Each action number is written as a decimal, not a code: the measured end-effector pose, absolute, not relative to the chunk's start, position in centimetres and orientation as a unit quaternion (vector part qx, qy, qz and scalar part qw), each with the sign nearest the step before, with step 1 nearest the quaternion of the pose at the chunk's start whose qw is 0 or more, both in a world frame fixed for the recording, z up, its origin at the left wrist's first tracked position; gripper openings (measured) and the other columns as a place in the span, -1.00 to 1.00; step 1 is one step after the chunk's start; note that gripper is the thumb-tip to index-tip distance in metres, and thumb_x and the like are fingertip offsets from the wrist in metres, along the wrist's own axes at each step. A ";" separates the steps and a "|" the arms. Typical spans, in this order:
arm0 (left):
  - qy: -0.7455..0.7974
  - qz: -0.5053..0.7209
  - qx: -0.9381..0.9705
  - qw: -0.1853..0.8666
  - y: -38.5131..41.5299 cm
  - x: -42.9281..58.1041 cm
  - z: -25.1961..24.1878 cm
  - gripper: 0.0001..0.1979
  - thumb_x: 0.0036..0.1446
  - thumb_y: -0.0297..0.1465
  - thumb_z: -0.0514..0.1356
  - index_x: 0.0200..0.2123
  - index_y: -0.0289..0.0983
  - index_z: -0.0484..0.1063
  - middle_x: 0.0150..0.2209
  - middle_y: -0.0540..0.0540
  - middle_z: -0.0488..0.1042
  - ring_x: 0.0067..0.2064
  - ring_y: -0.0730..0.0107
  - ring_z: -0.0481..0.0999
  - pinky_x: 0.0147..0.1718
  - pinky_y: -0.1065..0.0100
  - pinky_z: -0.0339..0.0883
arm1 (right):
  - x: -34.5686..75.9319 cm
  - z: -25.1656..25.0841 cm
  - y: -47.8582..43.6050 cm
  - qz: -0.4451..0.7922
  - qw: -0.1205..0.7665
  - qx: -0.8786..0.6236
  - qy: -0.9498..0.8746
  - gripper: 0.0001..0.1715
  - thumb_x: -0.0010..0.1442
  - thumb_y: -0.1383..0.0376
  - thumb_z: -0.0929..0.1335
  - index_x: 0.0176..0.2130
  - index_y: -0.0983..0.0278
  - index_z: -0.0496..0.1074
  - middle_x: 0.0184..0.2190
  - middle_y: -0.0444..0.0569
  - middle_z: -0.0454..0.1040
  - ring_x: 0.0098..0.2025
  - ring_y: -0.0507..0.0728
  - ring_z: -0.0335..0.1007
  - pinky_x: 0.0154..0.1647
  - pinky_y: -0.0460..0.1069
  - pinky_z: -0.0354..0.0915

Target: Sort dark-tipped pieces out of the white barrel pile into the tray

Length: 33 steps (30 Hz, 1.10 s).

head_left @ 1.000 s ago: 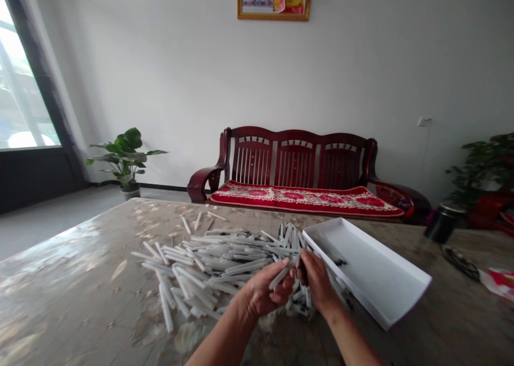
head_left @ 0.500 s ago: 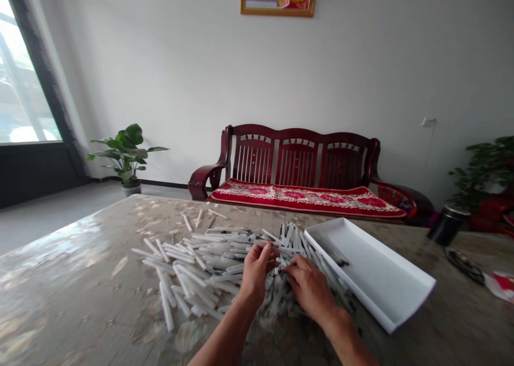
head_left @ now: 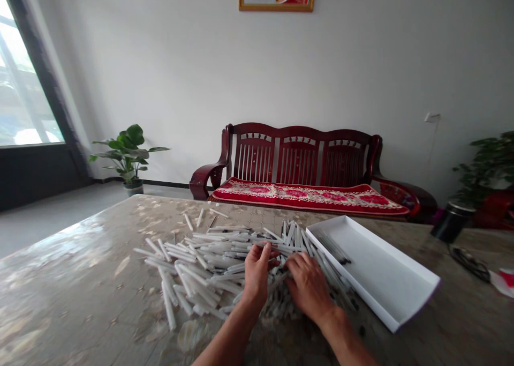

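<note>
A wide heap of whitish translucent pen barrels [head_left: 217, 253] lies on the table, some with dark parts among them. Over the heap's right half, my left hand [head_left: 257, 272] is closed, thumb against fingers, on a slim pen barrel [head_left: 291, 248] that points right. Close beside it, my right hand [head_left: 309, 285] is curled, palm down, with its fingertips down in the pieces. What those fingertips hold, if anything, is hidden. To the right stands a shallow white box [head_left: 385, 269]; several thin pens [head_left: 331, 245] with dark ends lie along its left side.
The patterned table [head_left: 100, 280] stretches out to the left. At the right are a black cylinder [head_left: 452, 221] and a dark cable [head_left: 469, 264]. A wooden bench [head_left: 299, 157] with a red cover stands behind the table, and a potted plant [head_left: 128, 151] at the left.
My right hand has shifted slightly up and its fingers are more curled over the pieces. The left hand keeps its pinch in nearly the same place. The view has tilted a little.
</note>
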State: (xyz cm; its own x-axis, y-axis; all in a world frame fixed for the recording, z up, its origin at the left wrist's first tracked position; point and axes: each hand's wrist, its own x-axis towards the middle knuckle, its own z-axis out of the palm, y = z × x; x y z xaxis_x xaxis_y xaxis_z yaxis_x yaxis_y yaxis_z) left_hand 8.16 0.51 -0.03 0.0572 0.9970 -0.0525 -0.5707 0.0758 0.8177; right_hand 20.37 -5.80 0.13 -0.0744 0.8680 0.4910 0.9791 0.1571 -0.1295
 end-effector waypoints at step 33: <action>0.287 0.591 0.286 0.698 0.2 9.0 -0.6 -0.55 -0.26 -0.18 0.48 -0.36 -0.30 0.43 -0.40 -0.06 0.61 -0.42 0.37 0.61 -0.41 0.39 0.50 | 23.5 -2.3 -4.7 -0.057 0.495 -0.606 -0.620 -0.75 0.23 0.33 0.29 -0.15 0.20 0.53 -0.24 0.00 0.60 -0.18 0.17 0.55 -0.13 -0.01 0.41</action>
State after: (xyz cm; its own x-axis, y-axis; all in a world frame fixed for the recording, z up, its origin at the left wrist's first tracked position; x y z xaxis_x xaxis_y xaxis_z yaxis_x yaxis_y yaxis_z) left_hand 9.04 0.19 -0.64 0.1369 0.9885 -0.0638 -0.6602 0.1391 0.7381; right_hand 23.50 -4.67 -2.32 0.2235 0.6953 0.6831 0.8078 0.2601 -0.5290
